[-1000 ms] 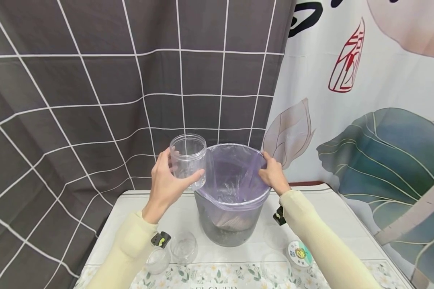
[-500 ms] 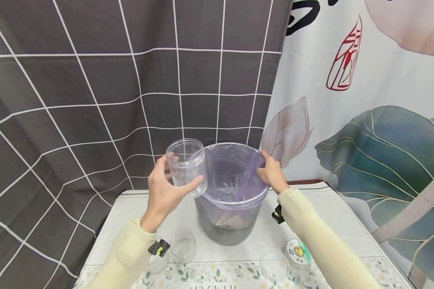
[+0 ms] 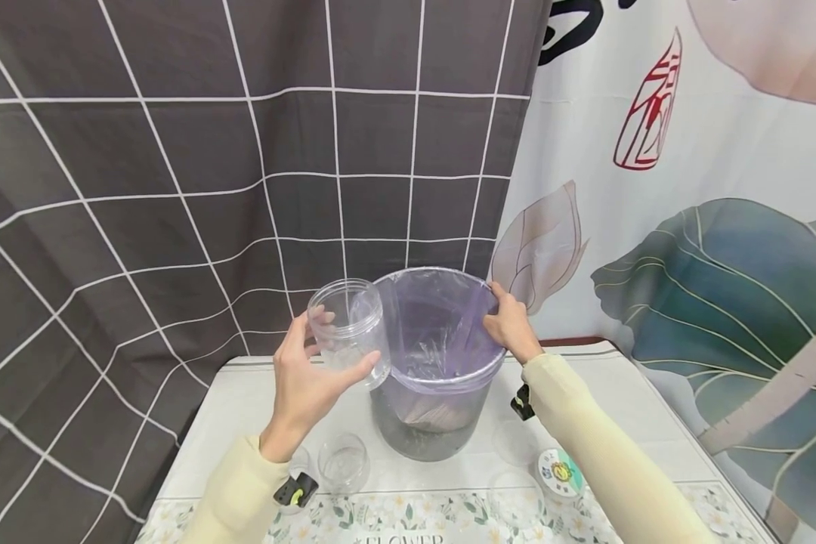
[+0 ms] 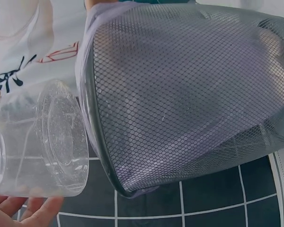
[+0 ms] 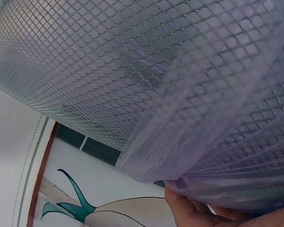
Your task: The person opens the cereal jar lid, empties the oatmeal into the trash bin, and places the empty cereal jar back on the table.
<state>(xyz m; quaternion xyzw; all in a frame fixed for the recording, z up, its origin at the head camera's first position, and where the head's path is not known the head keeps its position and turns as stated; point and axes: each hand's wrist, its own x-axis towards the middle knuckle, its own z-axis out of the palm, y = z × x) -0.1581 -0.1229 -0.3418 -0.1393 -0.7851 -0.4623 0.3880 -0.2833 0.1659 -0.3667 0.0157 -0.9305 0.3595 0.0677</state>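
Note:
My left hand [image 3: 306, 381] holds a clear, open-topped plastic jar [image 3: 353, 336], fingers on the far side and thumb along the near side. Slightly tilted, the jar is at the left rim of a dark mesh trash bin [image 3: 418, 446]. Droplets or specks show on the jar's base [image 4: 61, 132] in the left wrist view. A purple bag [image 3: 442, 384] lines the bin and folds over its rim. On the right rim, my right hand [image 3: 513, 329] grips the bag and edge; gathered film [image 5: 180, 183] shows by its fingers in the right wrist view.
A clear round container [image 3: 343, 462] stands left of the bin, with another partly behind my left wrist. To the right lie clear discs [image 3: 517, 499] and a round tub with a white-and-green lid [image 3: 561, 474]. A dark grid curtain [image 3: 177, 151] hangs behind.
My left hand has lowered the jar and shifted it slightly left, and the jar leans a little more. My right hand keeps its place on the bin's rim.

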